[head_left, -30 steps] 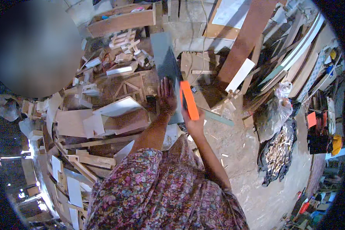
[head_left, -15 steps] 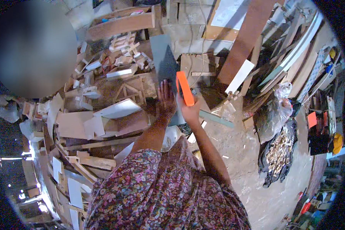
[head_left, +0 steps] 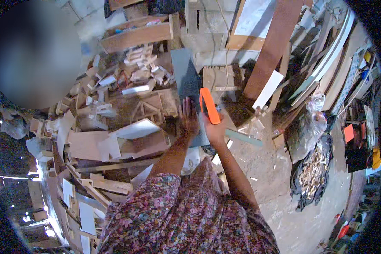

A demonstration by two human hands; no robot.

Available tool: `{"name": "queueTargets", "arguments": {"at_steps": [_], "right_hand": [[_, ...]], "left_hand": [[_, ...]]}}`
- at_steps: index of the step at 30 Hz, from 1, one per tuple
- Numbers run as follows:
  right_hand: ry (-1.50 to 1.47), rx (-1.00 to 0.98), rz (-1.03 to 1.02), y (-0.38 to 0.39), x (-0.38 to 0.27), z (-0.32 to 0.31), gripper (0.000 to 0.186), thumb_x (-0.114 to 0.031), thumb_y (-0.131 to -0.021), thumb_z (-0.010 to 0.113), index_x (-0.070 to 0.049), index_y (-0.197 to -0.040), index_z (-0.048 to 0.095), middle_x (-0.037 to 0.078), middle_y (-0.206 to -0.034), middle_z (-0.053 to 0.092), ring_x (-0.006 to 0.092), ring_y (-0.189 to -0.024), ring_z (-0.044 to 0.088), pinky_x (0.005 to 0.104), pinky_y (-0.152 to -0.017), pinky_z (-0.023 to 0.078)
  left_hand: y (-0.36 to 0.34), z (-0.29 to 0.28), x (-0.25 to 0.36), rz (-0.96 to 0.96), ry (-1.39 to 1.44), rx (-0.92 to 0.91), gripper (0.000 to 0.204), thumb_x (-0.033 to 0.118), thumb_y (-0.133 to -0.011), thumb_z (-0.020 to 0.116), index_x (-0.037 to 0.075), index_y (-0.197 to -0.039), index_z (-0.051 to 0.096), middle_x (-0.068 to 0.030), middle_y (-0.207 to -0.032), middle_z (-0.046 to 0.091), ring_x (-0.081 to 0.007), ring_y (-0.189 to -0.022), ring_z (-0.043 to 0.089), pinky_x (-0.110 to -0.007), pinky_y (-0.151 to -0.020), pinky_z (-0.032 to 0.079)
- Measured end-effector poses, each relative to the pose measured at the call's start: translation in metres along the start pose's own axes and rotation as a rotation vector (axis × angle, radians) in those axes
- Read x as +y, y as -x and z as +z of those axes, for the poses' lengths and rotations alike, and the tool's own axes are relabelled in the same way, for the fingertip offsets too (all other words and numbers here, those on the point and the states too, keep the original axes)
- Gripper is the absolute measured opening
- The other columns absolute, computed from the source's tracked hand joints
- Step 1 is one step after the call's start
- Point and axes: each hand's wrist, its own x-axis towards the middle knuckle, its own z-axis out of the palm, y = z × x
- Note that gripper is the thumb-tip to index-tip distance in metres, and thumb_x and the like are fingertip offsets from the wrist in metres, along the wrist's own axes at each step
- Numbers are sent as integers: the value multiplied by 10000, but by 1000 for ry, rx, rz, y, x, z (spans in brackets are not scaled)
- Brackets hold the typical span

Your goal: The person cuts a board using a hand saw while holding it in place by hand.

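A long grey-green board stretches away from me, with a dark shadow across its middle. My left hand lies flat on its near part, fingers stretched forward. Beside it, at the board's right edge, my right hand is closed around the near end of a bright orange, narrow frame-shaped tool. The tool points away from me and slants slightly left; its exact kind and what lies under it are not clear. A thin greenish strip sticks out to the right beyond my right hand.
Wood offcuts are heaped at the left, behind a pale box-like piece. A brown plank and several long boards lean at the right. A black sack of wood chips lies on the concrete floor.
The whole view has shifted, so everything sits slightly lower and further right. My left hand stays flat on the board, and my right hand still grips the orange tool.
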Motion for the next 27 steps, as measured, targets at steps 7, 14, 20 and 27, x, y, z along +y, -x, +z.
{"name": "queueTargets", "arguments": {"at_steps": [7,14,20,27], "right_hand": [[-52,-23,-31,50,-20,-31,181,-150,-699,669,-8,-723,559,64,-580,564,212,-510,539,314,-517,435],[232,-121,-67,87,-9,-57,129,-88,-742,646,7,-807,589,47,-668,580,111,-584,522,252,-563,425],[-106,-31,25,-3,-1,3,172,-152,-724,658,-2,-743,577,63,-636,580,164,-565,536,308,-555,436],[-41,-162,101,79,-25,-57,130,-103,-747,638,4,-768,568,23,-640,549,102,-571,490,265,-534,402]], "left_hand": [[-1,-14,7,-55,-139,-266,503,145,-810,380,-96,-1249,330,-265,-1369,237,-376,-1284,234,-469,-1041,213],[1,-26,12,-109,27,-184,451,103,-822,361,-90,-1230,355,-262,-1357,265,-387,-1269,261,-487,-1028,229],[5,-2,3,-10,25,-51,466,147,-844,373,-55,-1262,335,-249,-1377,233,-385,-1284,228,-514,-1029,201],[3,-16,11,0,-25,-91,499,119,-791,431,-98,-1233,347,-253,-1370,242,-419,-1265,241,-508,-1027,217]]}}
